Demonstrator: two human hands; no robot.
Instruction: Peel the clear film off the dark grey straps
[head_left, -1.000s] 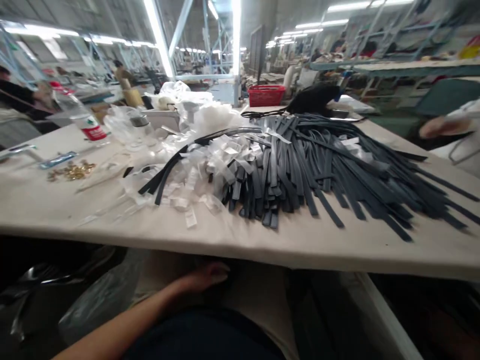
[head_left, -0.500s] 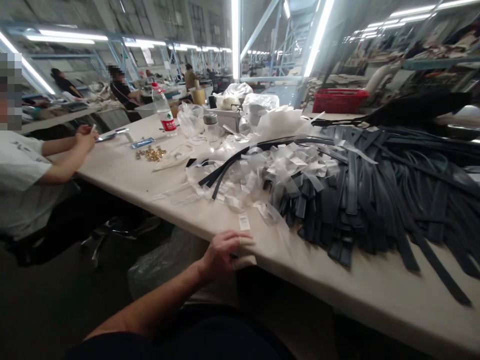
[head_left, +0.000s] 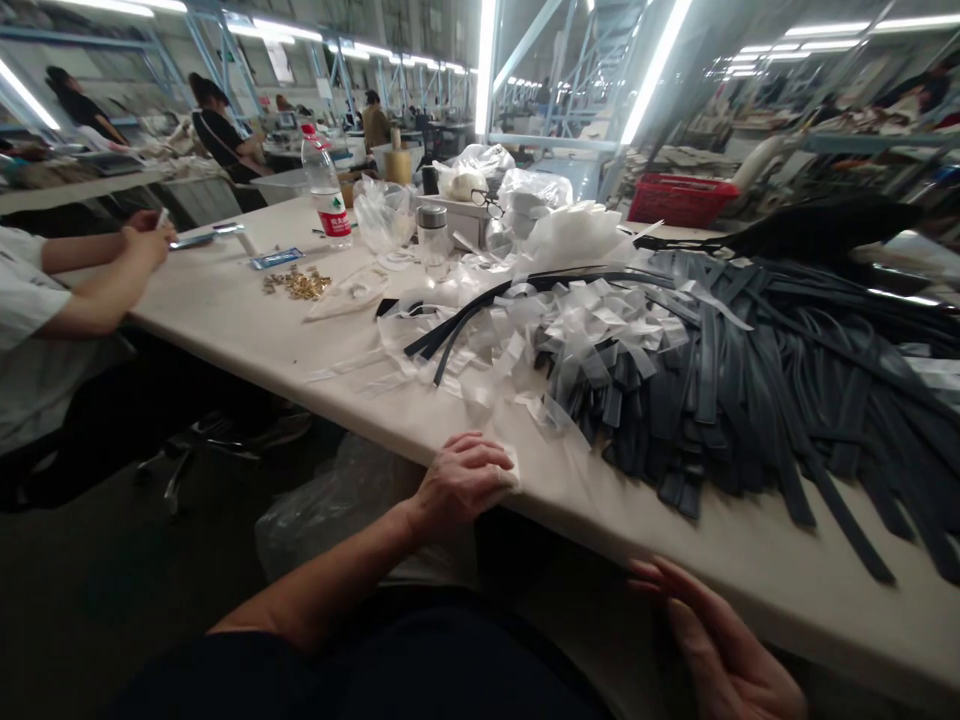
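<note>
My left hand (head_left: 461,480) rests on the near edge of the beige table (head_left: 247,330), fingers curled over a small white label (head_left: 513,468). My right hand (head_left: 720,640) is below the table edge at the lower right, fingers extended and holding nothing. A large heap of dark grey straps (head_left: 757,370) covers the table to the right. A pile of clear and white plastic wrappers and labels (head_left: 570,335) lies against its left side, just beyond my left hand. Two black straps (head_left: 465,320) lie across the wrappers.
A co-worker in a white shirt (head_left: 30,330) sits at the left with hands on the table. A water bottle (head_left: 326,195), a glass jar (head_left: 433,238), brass fittings (head_left: 296,284) and plastic bags stand at the far side. A red basket (head_left: 681,198) sits behind. A plastic bag (head_left: 330,505) hangs under the table.
My left hand rose from under the table onto its edge and closed over a white label. My right hand came into view at the lower right. The view turned left.
</note>
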